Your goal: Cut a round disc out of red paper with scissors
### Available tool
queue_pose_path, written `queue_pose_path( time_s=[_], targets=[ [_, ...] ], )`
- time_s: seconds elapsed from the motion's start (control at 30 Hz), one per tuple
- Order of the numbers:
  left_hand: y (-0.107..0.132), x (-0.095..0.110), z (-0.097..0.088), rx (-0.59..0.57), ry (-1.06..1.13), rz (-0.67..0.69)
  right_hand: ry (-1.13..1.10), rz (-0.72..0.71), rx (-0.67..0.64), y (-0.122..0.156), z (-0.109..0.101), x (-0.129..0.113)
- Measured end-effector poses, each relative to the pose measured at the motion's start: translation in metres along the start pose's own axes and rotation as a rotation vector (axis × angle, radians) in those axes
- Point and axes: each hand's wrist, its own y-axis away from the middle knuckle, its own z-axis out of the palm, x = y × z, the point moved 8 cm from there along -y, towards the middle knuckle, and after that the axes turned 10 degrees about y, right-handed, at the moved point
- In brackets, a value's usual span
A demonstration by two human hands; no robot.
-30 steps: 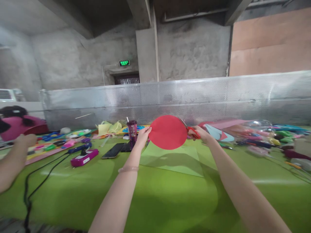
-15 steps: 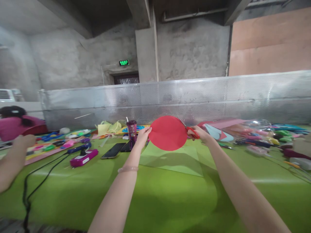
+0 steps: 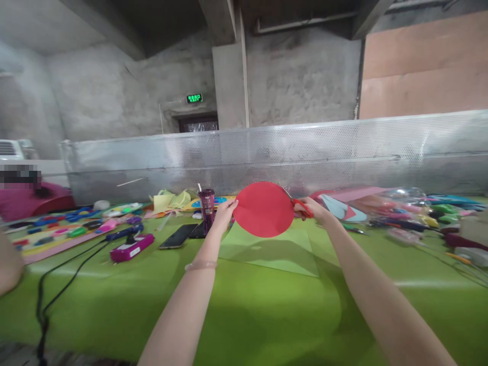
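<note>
A red paper disc is held up in front of me, roughly round. My left hand pinches its left edge between thumb and fingers. In my right hand are red-handled scissors, their blades against the disc's upper right edge. Whether the blades are parted I cannot make out. Beneath the disc a light green paper sheet lies on the green table.
Left of my left arm are a purple power strip with black cords, a phone and a lidded cup with a straw. Craft pieces spread to both sides. A perforated metal screen stands behind. Another person's arm shows at far left.
The other person's arm at far left has drawn back toward the frame edge. My hands, the disc and the scissors look almost unmoved.
</note>
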Motion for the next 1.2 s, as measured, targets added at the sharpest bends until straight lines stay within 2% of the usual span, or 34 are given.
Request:
queue_pose_path(
  time_s=[0.63, 1.0, 1.2],
  targets=[
    [0.002, 0.008, 0.001, 0.026, -0.049, 0.007, 0.033, -0.006, 0.01, 0.003, -0.001, -0.004],
    [0.001, 0.004, -0.001, 0.023, 0.001, -0.006, 0.042, 0.033, 0.024, 0.001, -0.001, 0.002],
    [0.001, 0.007, -0.002, 0.045, -0.017, 0.0, 0.047, 0.053, 0.042, 0.006, -0.003, -0.009]
  ],
)
